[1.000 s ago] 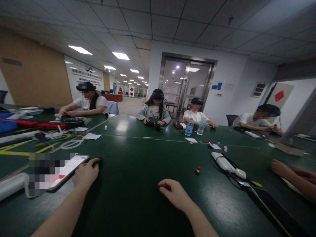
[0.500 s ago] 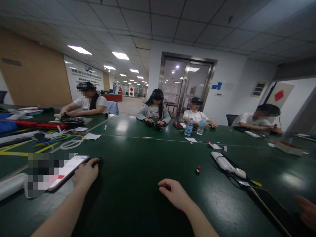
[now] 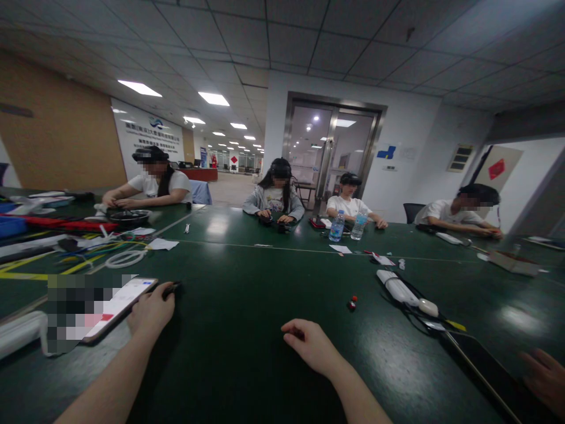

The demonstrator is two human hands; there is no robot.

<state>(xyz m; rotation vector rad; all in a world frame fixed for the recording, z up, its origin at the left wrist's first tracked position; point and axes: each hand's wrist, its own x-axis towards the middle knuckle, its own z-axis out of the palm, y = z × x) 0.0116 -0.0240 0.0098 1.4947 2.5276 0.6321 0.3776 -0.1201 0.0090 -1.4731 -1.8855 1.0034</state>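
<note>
My left hand (image 3: pixel 152 309) rests on the table beside a phone (image 3: pixel 126 303) with a lit screen. Its thumb and fingers are closed around a small dark object (image 3: pixel 175 287), mostly covered by the fingertips, so its kind is unclear. My right hand (image 3: pixel 311 347) lies on the dark green tabletop (image 3: pixel 247 306) with loosely curled fingers, a gap between thumb and forefinger, and nothing visible in it. Beyond it, to the right, sits a tiny red and dark item (image 3: pixel 352 303), apart from both hands.
At right lie a white power bank (image 3: pixel 395 287) with a black cable and a dark tablet-like device (image 3: pixel 485 371); another person's hand (image 3: pixel 547 374) is beside it. Two water bottles (image 3: pixel 336 227) stand across the table. Cables (image 3: pixel 126 258) clutter the left. Several people sit opposite.
My hands keep nearly the same pose; the view has shifted slightly. At the right edge, the other person's hand has come further into view. The far-right person's hands have lowered.
</note>
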